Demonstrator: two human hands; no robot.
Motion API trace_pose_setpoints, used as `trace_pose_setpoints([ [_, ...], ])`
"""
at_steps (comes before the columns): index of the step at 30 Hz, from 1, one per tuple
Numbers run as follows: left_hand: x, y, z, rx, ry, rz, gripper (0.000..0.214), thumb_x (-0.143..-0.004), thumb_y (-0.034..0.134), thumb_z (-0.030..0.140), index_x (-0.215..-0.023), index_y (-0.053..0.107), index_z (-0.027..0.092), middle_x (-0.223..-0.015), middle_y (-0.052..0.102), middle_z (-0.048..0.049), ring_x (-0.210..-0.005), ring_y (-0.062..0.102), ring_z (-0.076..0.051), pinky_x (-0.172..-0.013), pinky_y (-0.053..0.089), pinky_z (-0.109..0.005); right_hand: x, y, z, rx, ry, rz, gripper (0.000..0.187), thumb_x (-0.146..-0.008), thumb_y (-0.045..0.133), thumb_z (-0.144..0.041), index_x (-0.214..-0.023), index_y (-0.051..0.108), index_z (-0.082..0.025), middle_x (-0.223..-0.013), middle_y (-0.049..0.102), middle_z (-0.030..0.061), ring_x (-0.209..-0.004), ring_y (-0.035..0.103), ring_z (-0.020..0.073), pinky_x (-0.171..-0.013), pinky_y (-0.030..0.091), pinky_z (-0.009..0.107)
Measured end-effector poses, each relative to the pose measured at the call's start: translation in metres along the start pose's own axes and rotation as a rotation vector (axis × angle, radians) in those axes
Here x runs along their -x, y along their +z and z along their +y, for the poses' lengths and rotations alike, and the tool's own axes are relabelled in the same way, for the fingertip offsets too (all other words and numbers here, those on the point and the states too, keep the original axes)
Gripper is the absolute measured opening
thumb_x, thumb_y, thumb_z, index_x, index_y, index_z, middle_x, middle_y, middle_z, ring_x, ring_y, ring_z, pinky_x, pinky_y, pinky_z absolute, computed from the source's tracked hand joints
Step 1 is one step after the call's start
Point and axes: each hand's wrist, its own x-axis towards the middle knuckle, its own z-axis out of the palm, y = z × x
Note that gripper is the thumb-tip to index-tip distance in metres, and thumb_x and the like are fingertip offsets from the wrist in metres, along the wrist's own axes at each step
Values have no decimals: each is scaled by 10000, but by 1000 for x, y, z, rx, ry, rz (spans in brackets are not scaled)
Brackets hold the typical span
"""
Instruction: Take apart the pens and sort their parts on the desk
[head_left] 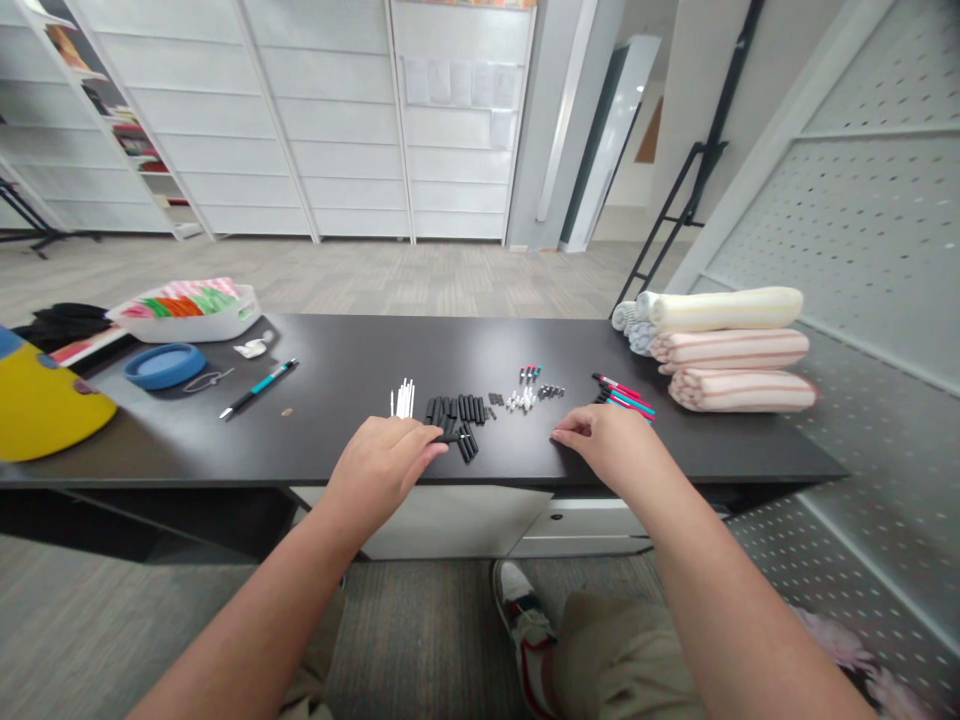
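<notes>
My left hand (386, 455) is closed around a slim black pen part (451, 437), whose end sticks out past the fingertips. Beside it lie several short black pen grips (471, 409) in rows. A bundle of thin white refills (403, 398) rests just behind the same hand. My right hand (604, 435) hovers low at the table surface with thumb and forefinger pinched; whatever is between them is too small to tell. Right behind that hand are red and teal pen barrels (626, 395). Small white and clear parts (522, 399), dark little pieces (552, 392) and coloured-top clickers (530, 373) are grouped between my hands.
On the dark table (337, 350) an assembled teal-and-black pen (259, 389) lies left, near a blue round lid (165, 366), a white basket (187, 318) and a yellow object (49, 405). Rolled towels (735, 345) are stacked at right, beside a perforated panel (892, 260).
</notes>
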Motion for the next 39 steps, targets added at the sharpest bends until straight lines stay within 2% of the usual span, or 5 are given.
trace_pose_setpoints([
  [12,-1,5,2,-5,22,20,185,-1058,598,308,-1137,695,172,-1031,784,-75,-942,726,-230,-835,481,-381,-7,13,8,-68,75,124,253,-888,757,-272,-1123,734,-182,-897,779,26,-814,705,191,-715,468,291],
  [15,-1,5,2,-2,16,23,179,-1058,599,308,-1129,696,176,-1034,784,-71,-941,724,-228,-834,480,-380,3,8,2,32,96,145,186,-873,777,-275,-1032,735,-187,-893,777,37,-828,713,208,-717,460,304],
  [20,0,2,1,7,11,17,184,-1060,593,308,-1132,698,176,-1033,784,-74,-945,724,-230,-831,480,-381,25,-1,-21,285,-74,28,150,-952,682,-251,-844,771,-196,-946,766,90,-858,707,243,-706,433,339],
  [26,0,1,0,13,5,7,183,-1056,599,311,-1131,698,178,-1031,783,-72,-948,724,-235,-839,484,-384,24,4,-37,396,-197,32,200,-998,614,-234,-908,765,-139,-1020,754,155,-977,688,285,-839,463,375],
  [39,-1,-3,4,11,16,23,167,-1052,604,293,-1130,695,177,-1028,785,-76,-931,722,-233,-839,478,-379,11,23,-33,400,-45,84,373,-1065,485,-384,-1209,692,-110,-1212,631,185,-1055,638,287,-945,447,374],
])
